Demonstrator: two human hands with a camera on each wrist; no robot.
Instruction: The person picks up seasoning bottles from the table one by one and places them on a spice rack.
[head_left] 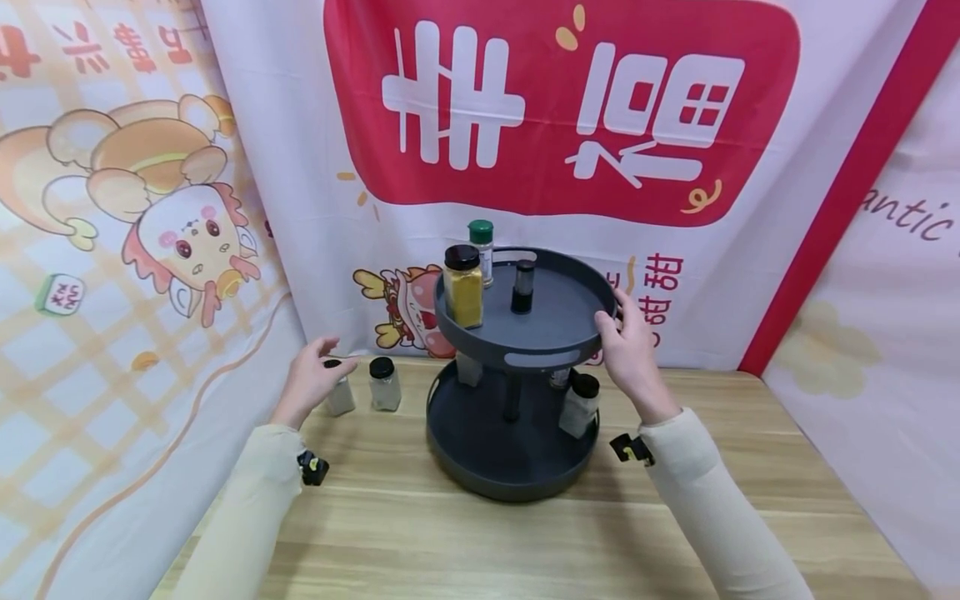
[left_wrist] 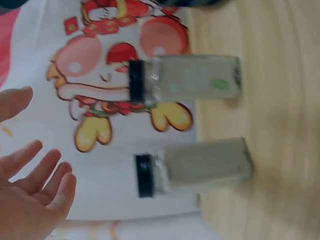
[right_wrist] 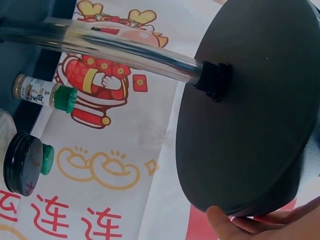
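A dark grey two-tier turntable rack (head_left: 517,479) stands on the wooden table. My right hand (head_left: 630,346) grips the right rim of its upper tray (head_left: 562,304), thumb at the edge. At the left, my left hand (head_left: 311,379) hovers above a square glass jar (head_left: 341,400) with a black lid, fingers spread and loosely bent. The left wrist view shows that hand apart from both this jar (left_wrist: 207,165) and a second black-lidded jar (left_wrist: 195,77). Both jars hold pale contents and stand upright, side by side, left of the rack.
The upper tray carries a jar of yellow powder (head_left: 465,292) and a green-capped bottle (head_left: 482,250) at its left. On the lower tray (head_left: 487,450), a black-lidded jar (head_left: 580,407) stands at the right, with other containers behind. Printed cloth (head_left: 285,150) hangs close behind the rack.
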